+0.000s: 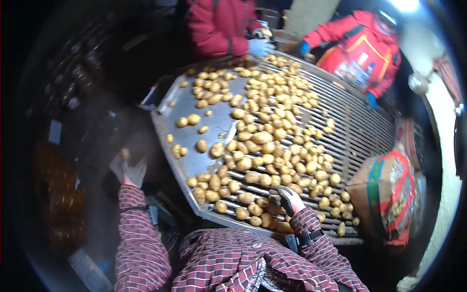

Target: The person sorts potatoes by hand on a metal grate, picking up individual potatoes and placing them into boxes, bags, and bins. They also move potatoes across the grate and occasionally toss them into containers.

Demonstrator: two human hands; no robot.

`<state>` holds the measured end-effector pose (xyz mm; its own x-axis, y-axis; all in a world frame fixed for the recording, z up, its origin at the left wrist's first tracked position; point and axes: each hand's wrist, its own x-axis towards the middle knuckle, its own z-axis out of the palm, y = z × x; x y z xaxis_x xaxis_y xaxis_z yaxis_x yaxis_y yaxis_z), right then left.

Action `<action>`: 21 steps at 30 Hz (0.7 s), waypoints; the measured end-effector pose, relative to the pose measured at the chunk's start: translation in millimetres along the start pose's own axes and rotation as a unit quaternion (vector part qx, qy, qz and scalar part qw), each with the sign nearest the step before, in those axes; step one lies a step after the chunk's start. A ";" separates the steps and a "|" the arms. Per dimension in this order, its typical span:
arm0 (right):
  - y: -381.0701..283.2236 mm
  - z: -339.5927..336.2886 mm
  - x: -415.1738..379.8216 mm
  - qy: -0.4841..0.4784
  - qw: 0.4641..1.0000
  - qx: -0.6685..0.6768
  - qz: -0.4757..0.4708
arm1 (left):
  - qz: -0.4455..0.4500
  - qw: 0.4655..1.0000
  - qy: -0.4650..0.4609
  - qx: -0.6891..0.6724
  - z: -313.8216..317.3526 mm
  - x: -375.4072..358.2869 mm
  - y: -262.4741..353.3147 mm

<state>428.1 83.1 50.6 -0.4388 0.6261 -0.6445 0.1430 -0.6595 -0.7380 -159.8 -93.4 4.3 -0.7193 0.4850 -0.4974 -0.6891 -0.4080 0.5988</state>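
My left hand point(134, 173), in a pale glove, is out to the left over the dark floor, past the table's edge. Its fingers are spread, and a small blurred potato point(125, 153) shows just beyond the fingertips, apart from them as far as I can see. My right hand point(290, 198), in a grey and dark glove, reaches over the near part of the potato pile point(279, 131). Its fingers stretch out to the left, close above a brown potato point(275, 209); whether they touch it is hard to see.
The potatoes lie on a sorting table with metal bars point(360, 121) and a smooth metal plate point(194, 158). A filled sack point(372, 187) stands at the right. Across the table are two people in red jackets, one with a gloved hand point(260, 47) near the potatoes.
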 end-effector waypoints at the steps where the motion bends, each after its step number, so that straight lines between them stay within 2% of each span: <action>1: -16.2 -5.7 -15.0 0.071 0.992 -0.091 -0.058 | 0.020 0.995 0.053 0.084 7.1 2.5 -3.2; 2: -22.8 -13.3 -24.6 0.143 0.967 -0.181 -0.110 | 0.032 0.981 0.092 0.168 17.7 0.0 -12.4; 3: -1.7 -50.6 -14.9 0.210 0.910 -0.293 -0.207 | 0.039 0.961 0.076 0.263 31.0 -4.4 -31.3; 4: 0.5 -69.0 -18.9 0.255 0.901 -0.279 -0.212 | 0.050 0.933 0.034 0.355 47.1 -12.0 -57.3; 6: -3.6 -90.0 -27.9 0.403 0.791 -0.416 -0.197 | 0.099 0.861 -0.096 0.490 93.5 -40.7 -113.6; 7: -4.9 -103.2 -29.2 0.430 0.747 -0.471 -0.190 | 0.136 0.817 -0.168 0.534 119.3 -55.3 -142.1; 8: -4.5 -114.6 -28.3 0.453 0.698 -0.524 -0.181 | 0.210 0.751 -0.200 0.593 131.6 -55.8 -185.5; 9: -3.1 -120.3 -27.7 0.468 0.707 -0.518 -0.113 | 0.145 0.775 -0.222 0.574 159.7 -79.6 -222.8; 10: 3.8 -132.3 -21.1 0.457 0.731 -0.494 -0.107 | 0.189 0.669 -0.314 0.647 191.5 -102.7 -243.1; 12: 11.5 -139.8 -10.0 0.424 0.723 -0.536 -0.098 | 0.272 0.563 -0.433 0.649 231.3 -111.8 -297.0; 13: 0.2 -125.3 -8.9 0.409 0.719 -0.560 -0.046 | 0.274 0.498 -0.426 0.704 248.4 -121.0 -316.2; 15: -12.6 -104.7 -10.7 0.392 0.746 -0.538 -0.018 | 0.259 0.360 -0.426 0.789 267.2 -120.1 -347.7; 16: -14.7 -96.3 -13.1 0.380 0.754 -0.536 -0.011 | 0.263 0.253 -0.429 0.827 280.3 -130.3 -343.1; 18: 14.7 -82.7 0.4 0.375 0.672 -0.633 -0.086 | 0.298 0.236 -0.465 0.799 279.3 -119.5 -341.2; 20: -10.3 -45.5 -6.8 0.317 0.739 -0.586 -0.103 | 0.332 0.245 -0.449 0.792 270.3 -111.3 -333.0; 21: -12.8 -31.9 -1.7 0.275 0.743 -0.598 -0.120 | 0.322 0.260 -0.439 0.797 267.6 -113.3 -322.6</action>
<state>455.2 103.8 54.7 -0.1962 0.9583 -0.2079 0.9499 0.1332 -0.2827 167.4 190.3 35.5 0.1394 0.9887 -0.0557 0.9660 -0.1233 0.2274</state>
